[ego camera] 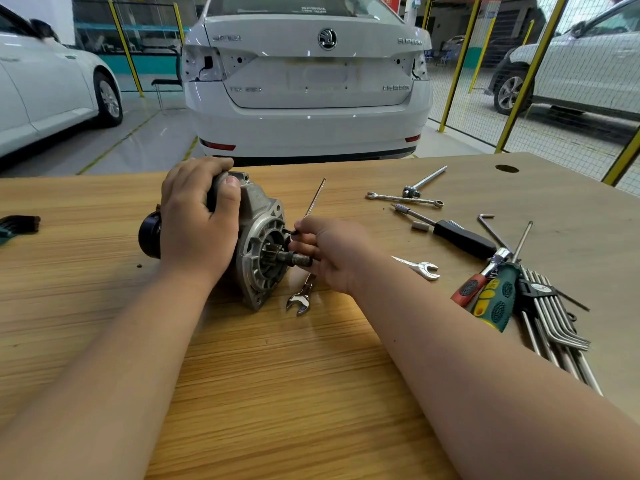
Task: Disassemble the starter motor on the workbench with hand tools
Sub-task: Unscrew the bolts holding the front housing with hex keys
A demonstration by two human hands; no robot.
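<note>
The starter motor point(258, 233) lies on its side on the wooden workbench point(277, 375), its grey flanged nose and pinion shaft facing right. My left hand point(197, 220) grips the motor's body from above, thumb on the housing. My right hand point(329, 251) pinches an L-shaped hex key point(313, 199) near its bend; the short end sits at a screw in the flange and the long arm sticks up and away. The motor's black rear end point(149, 233) shows left of my left hand.
A small open-end wrench point(302, 296) lies just in front of the motor. More wrenches, a black-handled driver point(460, 237), screwdrivers point(491, 299) and a hex key set point(554, 327) lie at the right. A dark tool point(20, 225) sits at the left edge. A white car point(308, 81) stands behind the bench.
</note>
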